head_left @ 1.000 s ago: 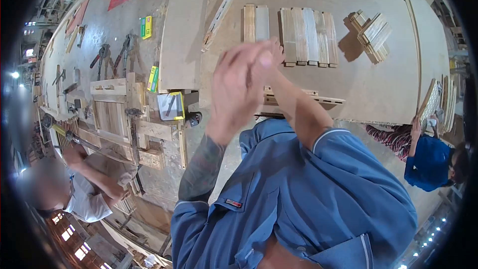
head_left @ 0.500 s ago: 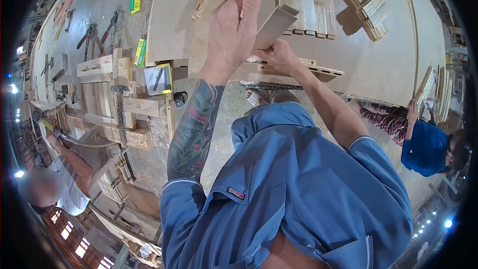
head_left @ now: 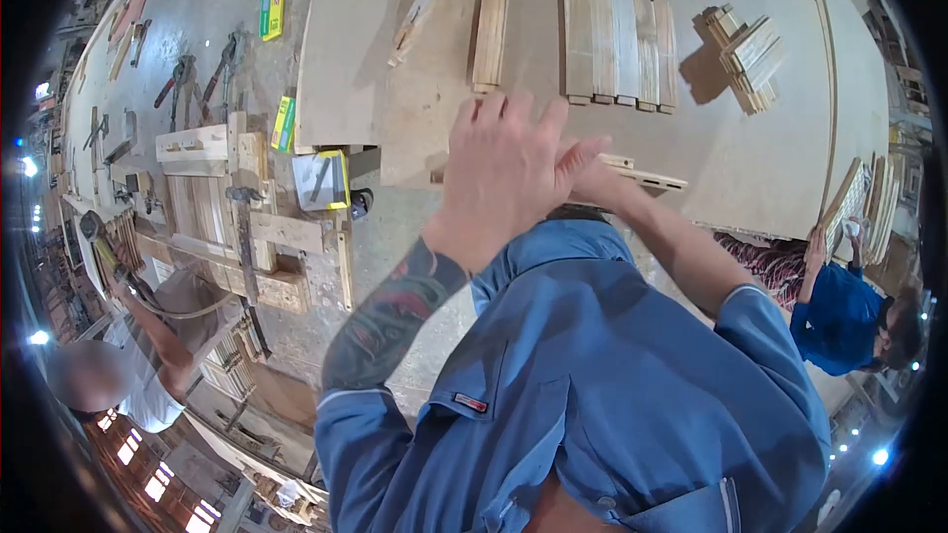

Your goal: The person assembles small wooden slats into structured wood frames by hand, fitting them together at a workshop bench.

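Note:
My left hand (head_left: 506, 163), on the tattooed arm, is palm down over the table's front edge, with its fingers stretched forward and slightly apart. Just beneath it on the right is my right hand (head_left: 594, 183), its fingers mostly covered. The pale wooden slat that my right hand gripped in the earlier view is now hidden behind my hands. A slotted wooden rail (head_left: 660, 181) lies along the table edge, partly covered by them. Beyond my fingers, a narrow wooden piece (head_left: 491, 32) lies flat, beside a row of several slats (head_left: 620, 44).
A crosswise stack of wooden pieces (head_left: 748, 59) sits at the right on the table (head_left: 434, 89). To the left are a hammer (head_left: 243, 237), pliers (head_left: 176, 79) and yellow-green boxes (head_left: 271, 17). People work at the left (head_left: 148, 365) and right (head_left: 839, 316).
My left hand has come down from its raised position, turning palm down over the right hand. The upright slat has gone out of sight. The view has shifted slightly.

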